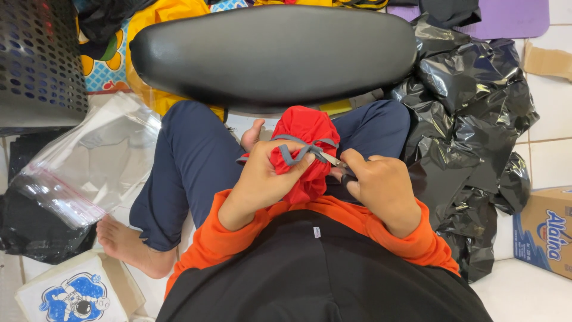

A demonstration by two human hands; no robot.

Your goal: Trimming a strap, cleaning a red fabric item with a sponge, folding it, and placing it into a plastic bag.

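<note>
I sit cross-legged on the floor in dark blue trousers and orange sleeves. My left hand (pixel 262 179) is closed around a bunched red cloth (pixel 305 128) with grey trim straps (pixel 292 154), holding it up over my lap. My right hand (pixel 381 185) grips small scissors (pixel 337 162), their metal blades pointing left and touching a grey strap on the cloth. The scissor handles are mostly hidden by my fingers.
A black padded stool seat (pixel 274 50) stands right in front of my knees. Crumpled black plastic bags (pixel 476 131) lie at the right, clear zip bags (pixel 89 161) at the left, a perforated black basket (pixel 39 65) at top left, and a cardboard box (pixel 545 232) at the right edge.
</note>
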